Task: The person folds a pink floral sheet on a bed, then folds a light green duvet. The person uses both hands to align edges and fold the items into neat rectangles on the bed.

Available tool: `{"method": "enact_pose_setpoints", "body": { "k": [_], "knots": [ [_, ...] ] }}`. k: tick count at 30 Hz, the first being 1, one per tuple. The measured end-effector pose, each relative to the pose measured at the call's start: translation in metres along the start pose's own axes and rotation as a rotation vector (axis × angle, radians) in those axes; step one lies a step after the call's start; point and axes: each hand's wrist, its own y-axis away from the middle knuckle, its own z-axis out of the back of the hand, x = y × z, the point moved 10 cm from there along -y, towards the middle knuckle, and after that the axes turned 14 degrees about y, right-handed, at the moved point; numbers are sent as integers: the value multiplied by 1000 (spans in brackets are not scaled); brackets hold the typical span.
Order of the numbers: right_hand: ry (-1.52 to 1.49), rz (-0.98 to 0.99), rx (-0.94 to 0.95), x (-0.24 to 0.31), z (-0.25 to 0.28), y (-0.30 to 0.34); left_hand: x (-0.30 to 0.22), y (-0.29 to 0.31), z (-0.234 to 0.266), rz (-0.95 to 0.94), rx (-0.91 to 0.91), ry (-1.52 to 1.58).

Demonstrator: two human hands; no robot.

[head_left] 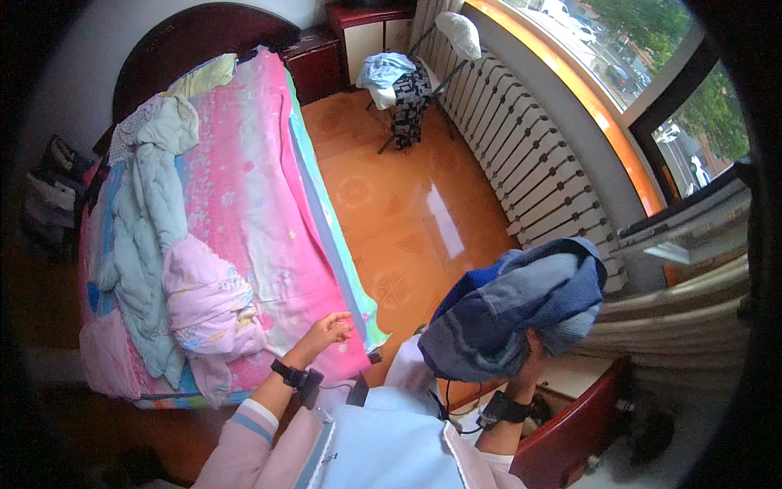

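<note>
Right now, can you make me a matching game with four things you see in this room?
Things:
1. clothes
2. left hand
3. radiator
4. headboard

Matches:
A. dark red, at the far end of the bed
B. empty
C. held up by the right hand
D. white, below the window

Pairs: 1-C, 2-B, 3-D, 4-A
</note>
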Motion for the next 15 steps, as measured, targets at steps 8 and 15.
{"method": "enact_pose_setpoints", "body": {
  "k": [8,15],
  "knots": [
    [36,-95,44,29,-18,-134,-15,-51,-64,69,-72,102],
    [235,0,236,60,-84,-228,-31,-54,-31,40,-230,335]
  ]
}}
